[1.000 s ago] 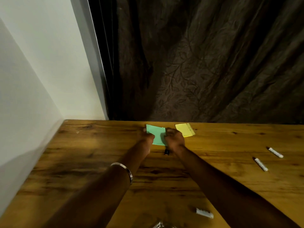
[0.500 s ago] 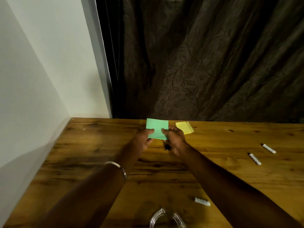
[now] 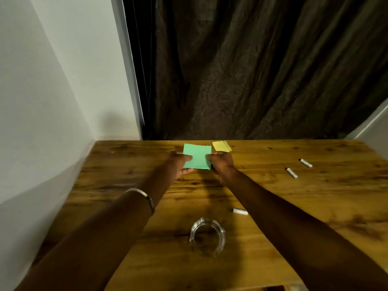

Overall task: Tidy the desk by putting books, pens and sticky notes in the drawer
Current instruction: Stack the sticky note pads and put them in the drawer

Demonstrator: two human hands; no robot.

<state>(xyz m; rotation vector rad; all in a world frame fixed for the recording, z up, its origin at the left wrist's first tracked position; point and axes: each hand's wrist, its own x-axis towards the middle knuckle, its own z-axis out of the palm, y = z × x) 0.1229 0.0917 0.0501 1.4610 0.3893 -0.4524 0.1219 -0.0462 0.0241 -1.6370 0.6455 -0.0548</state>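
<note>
Sticky-note pickup is what's in hand here, by the look of it. The green note point(image 3: 197, 156) is held up off the desk point(image 3: 315, 206) near its far edge, pinched on both sides: the left hand point(image 3: 178, 164) has thumb on top and fingers under the left edge, and the right hand point(image 3: 222, 162) is pinched on the right edge. So the note sits right between the two hands, touching both.

The yellow note point(image 3: 221, 146) is left lying just beyond the right hand, close but not touched. Three pens are scattered too: two point(image 3: 291, 172) point(image 3: 306, 162) well off to the right, one point(image 3: 240, 211) nearer, partly hidden by the right forearm. A glass ashtray point(image 3: 207, 235) is parked near the front edge.

Next move, probably: the yellow note gets gathered with the green, or the green gets carried back to the drawer. The drawer can't really be made out, so that part's a guess. No books are seen.
</note>
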